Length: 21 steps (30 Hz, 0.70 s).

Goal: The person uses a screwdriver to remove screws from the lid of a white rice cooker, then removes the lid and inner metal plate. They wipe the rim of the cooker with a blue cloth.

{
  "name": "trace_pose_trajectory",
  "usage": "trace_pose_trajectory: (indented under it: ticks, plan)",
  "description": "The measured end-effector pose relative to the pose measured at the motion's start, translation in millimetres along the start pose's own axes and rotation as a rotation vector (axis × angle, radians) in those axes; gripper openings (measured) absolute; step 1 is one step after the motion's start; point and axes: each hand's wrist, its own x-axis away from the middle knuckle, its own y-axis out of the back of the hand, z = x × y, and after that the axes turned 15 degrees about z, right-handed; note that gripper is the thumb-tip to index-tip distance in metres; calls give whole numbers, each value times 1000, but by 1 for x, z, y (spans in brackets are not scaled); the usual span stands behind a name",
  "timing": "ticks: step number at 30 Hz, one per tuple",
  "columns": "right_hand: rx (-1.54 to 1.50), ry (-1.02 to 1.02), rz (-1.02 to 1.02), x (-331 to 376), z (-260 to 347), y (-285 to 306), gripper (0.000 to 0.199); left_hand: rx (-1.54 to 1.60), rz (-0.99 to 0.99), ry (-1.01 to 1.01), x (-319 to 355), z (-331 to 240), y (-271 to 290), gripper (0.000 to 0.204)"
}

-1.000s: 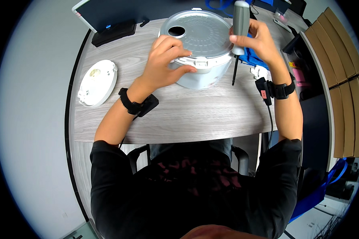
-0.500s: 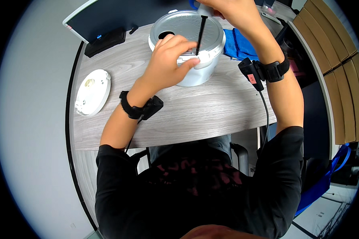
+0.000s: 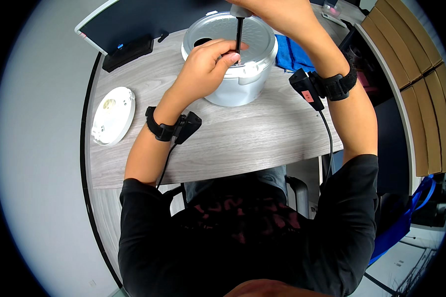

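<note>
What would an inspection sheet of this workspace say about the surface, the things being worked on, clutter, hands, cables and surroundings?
Surface: grey wood-grain tabletop.
Work things: white round container with a grey top; screwdriver upright at its near rim, tip hidden.
Clutter: round white cover at left; blue cloth right of the container.
Hands: right hand on the screwdriver handle, partly out of frame; left hand has thumb and forefinger by the shaft, contact unclear.
Cables: one dark cable from the right wrist device, another from the left.
Surroundings: dark monitor behind; cardboard boxes and blue bag at right.
</note>
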Motion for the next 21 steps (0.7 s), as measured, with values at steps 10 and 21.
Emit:
trace_pose_trajectory:
  ticks: [10,21]
  plan:
    - [-58,-24,164,4,3,9,27,98,53,39,1,1,4,24]
    - [-334,-33,345,-2,-17,19,28,263,-40,60,-4,6,-2,16]
